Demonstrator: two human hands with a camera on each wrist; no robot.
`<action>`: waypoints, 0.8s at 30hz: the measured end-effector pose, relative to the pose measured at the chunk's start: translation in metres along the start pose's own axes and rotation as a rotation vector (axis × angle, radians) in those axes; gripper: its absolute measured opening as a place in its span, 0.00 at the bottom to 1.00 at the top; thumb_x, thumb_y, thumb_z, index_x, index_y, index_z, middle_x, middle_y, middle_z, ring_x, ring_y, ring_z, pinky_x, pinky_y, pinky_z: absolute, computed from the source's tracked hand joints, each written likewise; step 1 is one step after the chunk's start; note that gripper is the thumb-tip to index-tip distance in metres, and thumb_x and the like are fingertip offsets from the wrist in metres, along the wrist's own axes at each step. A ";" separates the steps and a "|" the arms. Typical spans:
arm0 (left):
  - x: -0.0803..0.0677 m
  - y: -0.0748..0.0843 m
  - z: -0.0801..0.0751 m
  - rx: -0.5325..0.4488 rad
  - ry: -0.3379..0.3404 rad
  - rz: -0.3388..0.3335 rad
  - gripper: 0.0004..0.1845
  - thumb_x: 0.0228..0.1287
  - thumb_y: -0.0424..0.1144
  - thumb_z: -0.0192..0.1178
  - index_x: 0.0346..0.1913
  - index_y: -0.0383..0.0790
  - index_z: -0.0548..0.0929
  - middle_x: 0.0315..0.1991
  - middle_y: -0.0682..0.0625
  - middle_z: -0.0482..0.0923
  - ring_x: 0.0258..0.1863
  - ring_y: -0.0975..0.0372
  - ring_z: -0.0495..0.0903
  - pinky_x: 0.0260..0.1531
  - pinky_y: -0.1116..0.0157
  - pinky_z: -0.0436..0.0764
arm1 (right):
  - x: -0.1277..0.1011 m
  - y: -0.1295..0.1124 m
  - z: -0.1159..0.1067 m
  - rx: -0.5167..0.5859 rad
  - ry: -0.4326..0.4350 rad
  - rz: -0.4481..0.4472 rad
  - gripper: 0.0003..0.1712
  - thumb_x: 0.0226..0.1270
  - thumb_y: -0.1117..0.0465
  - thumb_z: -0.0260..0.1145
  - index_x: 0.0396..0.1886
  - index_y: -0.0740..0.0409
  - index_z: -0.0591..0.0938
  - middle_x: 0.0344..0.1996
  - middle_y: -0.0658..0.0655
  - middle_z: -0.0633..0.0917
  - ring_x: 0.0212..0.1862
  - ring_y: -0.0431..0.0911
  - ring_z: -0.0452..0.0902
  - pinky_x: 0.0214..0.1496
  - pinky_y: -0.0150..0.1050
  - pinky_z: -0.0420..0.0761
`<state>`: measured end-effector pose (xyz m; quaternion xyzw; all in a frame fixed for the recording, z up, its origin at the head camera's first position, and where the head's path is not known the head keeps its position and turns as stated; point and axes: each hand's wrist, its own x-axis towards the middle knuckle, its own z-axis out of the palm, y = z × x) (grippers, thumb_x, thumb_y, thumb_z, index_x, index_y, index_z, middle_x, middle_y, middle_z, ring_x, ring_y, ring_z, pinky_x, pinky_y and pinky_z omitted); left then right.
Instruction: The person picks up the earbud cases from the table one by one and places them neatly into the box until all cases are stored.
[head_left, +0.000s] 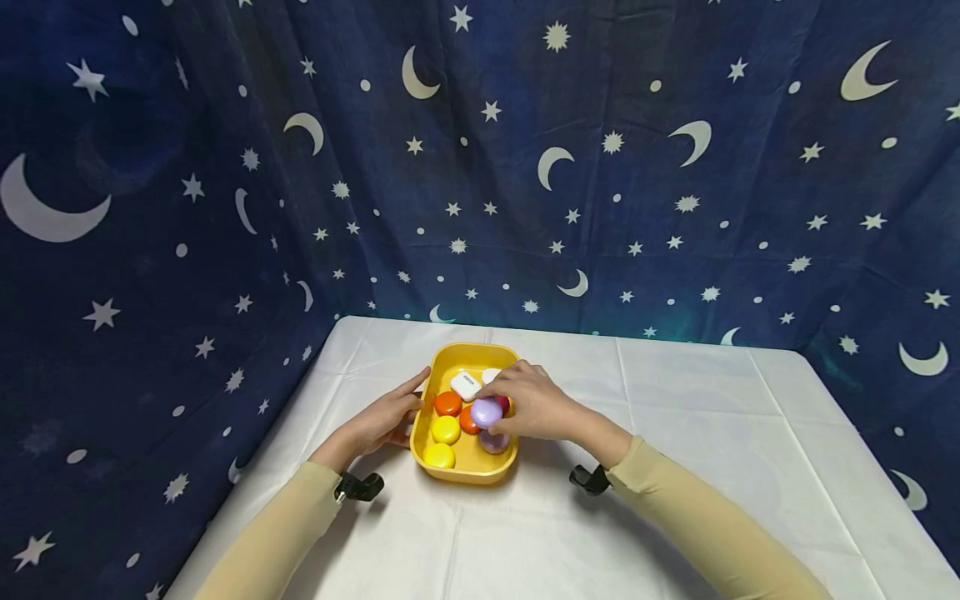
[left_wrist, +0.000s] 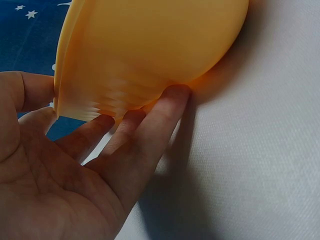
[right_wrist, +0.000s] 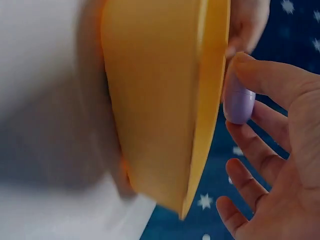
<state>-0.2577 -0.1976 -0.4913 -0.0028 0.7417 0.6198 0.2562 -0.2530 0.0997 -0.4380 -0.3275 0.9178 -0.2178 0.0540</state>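
My right hand pinches a glossy lilac round case between thumb and fingers, over the right side of a yellow tub. The right wrist view shows this lilac case edge-on, a thin seam round it, beside the tub's rim. My left hand rests against the tub's left side, its fingers fairly straight on the outer wall. Inside the tub lie two orange round pieces, one orange piece at left, two yellow pieces, another purple piece and a white rounded box.
A white cloth covers the table under the tub. Behind and to the left hangs a dark blue curtain with moons and stars. A white round piece and a dark red piece show partly beside the right hand.
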 end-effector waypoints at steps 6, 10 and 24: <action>0.002 0.002 0.001 0.002 -0.014 0.008 0.38 0.73 0.39 0.49 0.82 0.68 0.54 0.75 0.37 0.62 0.53 0.50 0.81 0.41 0.50 0.87 | 0.006 -0.011 0.017 -0.051 -0.054 -0.044 0.28 0.56 0.47 0.78 0.59 0.39 0.86 0.50 0.42 0.83 0.57 0.46 0.67 0.62 0.49 0.65; 0.003 0.002 0.003 -0.001 -0.021 0.011 0.37 0.74 0.39 0.49 0.82 0.68 0.54 0.76 0.36 0.60 0.55 0.49 0.81 0.41 0.50 0.87 | 0.007 -0.012 0.022 -0.064 -0.065 -0.057 0.29 0.57 0.47 0.75 0.61 0.39 0.85 0.50 0.43 0.83 0.59 0.47 0.66 0.62 0.49 0.65; -0.020 -0.008 -0.040 0.451 0.206 0.220 0.36 0.80 0.53 0.48 0.84 0.56 0.49 0.79 0.38 0.56 0.73 0.42 0.64 0.62 0.42 0.74 | -0.118 0.077 -0.017 -0.135 0.380 0.103 0.32 0.67 0.43 0.71 0.68 0.49 0.80 0.59 0.55 0.81 0.64 0.58 0.67 0.63 0.64 0.62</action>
